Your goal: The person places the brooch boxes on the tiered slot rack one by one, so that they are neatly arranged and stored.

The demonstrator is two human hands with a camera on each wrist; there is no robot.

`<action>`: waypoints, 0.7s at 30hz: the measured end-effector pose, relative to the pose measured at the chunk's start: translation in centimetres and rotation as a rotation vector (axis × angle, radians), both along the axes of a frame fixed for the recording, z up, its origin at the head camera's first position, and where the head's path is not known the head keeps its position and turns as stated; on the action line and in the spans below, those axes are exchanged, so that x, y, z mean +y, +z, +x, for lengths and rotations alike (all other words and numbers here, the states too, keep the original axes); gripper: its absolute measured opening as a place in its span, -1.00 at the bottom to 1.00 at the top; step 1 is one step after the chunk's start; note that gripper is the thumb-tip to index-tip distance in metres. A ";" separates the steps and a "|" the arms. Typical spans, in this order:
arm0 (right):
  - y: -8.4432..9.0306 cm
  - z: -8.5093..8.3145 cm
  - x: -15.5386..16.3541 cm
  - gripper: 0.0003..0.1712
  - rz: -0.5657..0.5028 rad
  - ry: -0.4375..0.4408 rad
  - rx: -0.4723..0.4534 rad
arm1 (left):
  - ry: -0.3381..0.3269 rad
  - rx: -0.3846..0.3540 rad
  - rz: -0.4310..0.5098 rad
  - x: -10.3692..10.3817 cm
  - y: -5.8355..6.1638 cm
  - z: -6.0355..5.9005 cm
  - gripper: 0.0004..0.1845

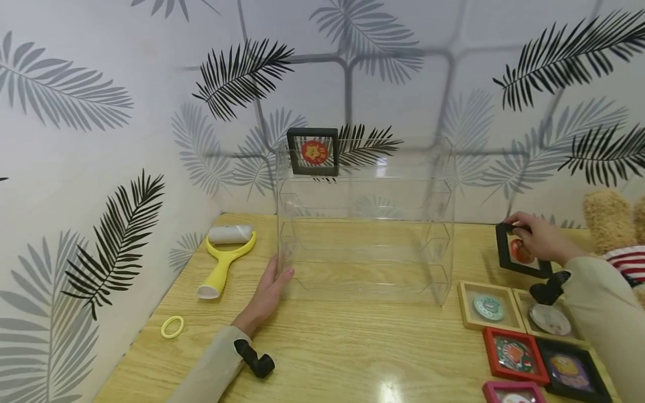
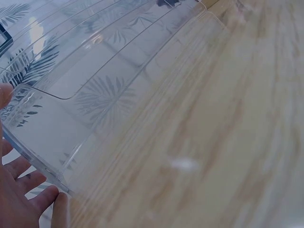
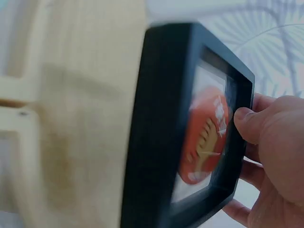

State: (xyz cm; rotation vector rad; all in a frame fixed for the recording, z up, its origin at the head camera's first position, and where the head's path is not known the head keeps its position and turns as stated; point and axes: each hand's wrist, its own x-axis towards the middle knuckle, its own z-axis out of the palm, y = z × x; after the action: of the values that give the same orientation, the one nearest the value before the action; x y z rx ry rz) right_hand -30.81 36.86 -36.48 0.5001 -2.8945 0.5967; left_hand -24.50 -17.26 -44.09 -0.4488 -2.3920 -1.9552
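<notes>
A clear acrylic display rack [image 1: 363, 254] with several tiers stands on the table. My left hand [image 1: 267, 291] grips its left side panel near the base, and in the left wrist view fingers [image 2: 33, 183] show at the panel's outer side. My right hand [image 1: 546, 240] holds a black square frame [image 1: 503, 246] raised and tilted above the table at the right. In the right wrist view the thumb [image 3: 248, 124] presses on the frame's border; a round red badge [image 3: 205, 135] sits inside it. Another black frame [image 1: 313, 170] with a red and yellow star badge stands upright on the rack's top left.
Several framed badges lie flat at the right: wooden [image 1: 471, 324], red [image 1: 521, 376], black [image 1: 574, 392] and pink [image 1: 534, 386] ones. A plush toy [image 1: 607, 221] sits at the far right. Left of the rack lie a yellow-handled lint roller [image 1: 219, 274] and a yellow ring [image 1: 172, 336]. A leaf-patterned wall stands behind.
</notes>
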 end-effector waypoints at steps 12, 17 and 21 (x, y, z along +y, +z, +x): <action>4.9 0.3 -0.9 -0.72 0.063 0.003 0.161 | -0.010 0.003 0.013 0.0 -0.5 -0.2 -0.37; 6.9 0.4 -1.2 -0.61 0.033 -0.034 0.054 | -0.018 0.005 0.019 0.0 -0.7 -0.3 -0.37; 8.5 0.4 -1.4 -0.56 -0.014 -0.076 0.049 | -0.019 -0.018 0.017 -0.1 -0.4 -0.2 -0.38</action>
State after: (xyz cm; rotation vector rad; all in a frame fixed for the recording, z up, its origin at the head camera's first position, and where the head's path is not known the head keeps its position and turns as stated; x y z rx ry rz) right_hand -30.38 35.47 -27.96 0.3945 -2.8470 0.5842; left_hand -24.70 -17.32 -44.44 -0.4572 -2.3891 -1.9947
